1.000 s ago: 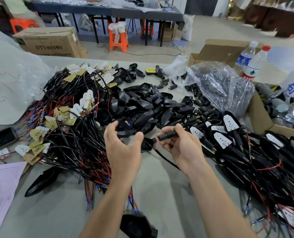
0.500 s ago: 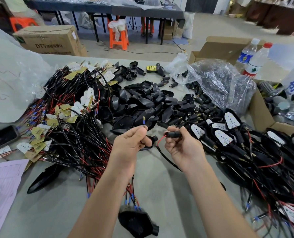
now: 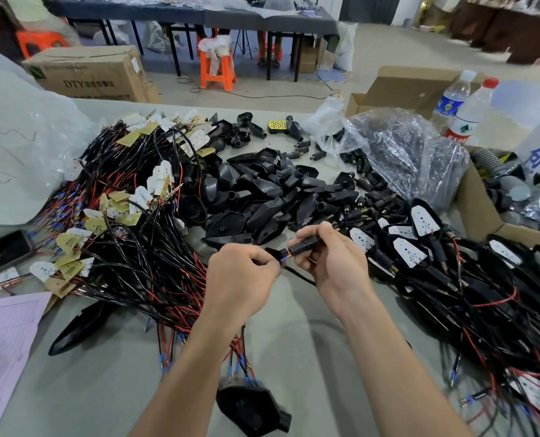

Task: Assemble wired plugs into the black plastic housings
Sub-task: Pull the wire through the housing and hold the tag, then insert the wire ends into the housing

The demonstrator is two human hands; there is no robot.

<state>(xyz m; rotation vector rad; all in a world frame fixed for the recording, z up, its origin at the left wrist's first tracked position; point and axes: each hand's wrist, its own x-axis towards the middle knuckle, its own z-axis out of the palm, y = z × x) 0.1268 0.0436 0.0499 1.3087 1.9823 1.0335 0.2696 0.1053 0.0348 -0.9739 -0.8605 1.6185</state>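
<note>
Plug (image 3: 305, 246): black and stubby, held level in the air over the middle of the table (image 3: 294, 357), just in front of the housings (image 3: 262, 197).
Right hand (image 3: 335, 263): fingers and thumb curled round the plug's barrel, one end turned toward the left hand (image 3: 243, 275).
Left hand: closed like a fist, thumb and forefinger pinching a wire (image 3: 284, 261) whose blue-sleeved tip sits right at the plug's end. Whether the tip is inside cannot be told.
Cable (image 3: 300, 275): black, trailing from between the hands down to the table.
Housings: loose black shells heaped mid-table. One spare housing (image 3: 253, 408) lies between the forearms near the front edge.
Wire tangle (image 3: 136, 247): black and red leads with white and yellow boards, left of the hands.
Boarded shells (image 3: 420, 247): black shells seating white boards, leads attached, piled at right.
Bag (image 3: 404, 152): clear plastic, crumpled, behind the housings at right, with small black parts inside.
Bottles (image 3: 466, 118): two, beside a carton (image 3: 404, 86) at far right.
Phone (image 3: 3, 250): dark, at the left edge, above pink paper (image 3: 6, 326).
</note>
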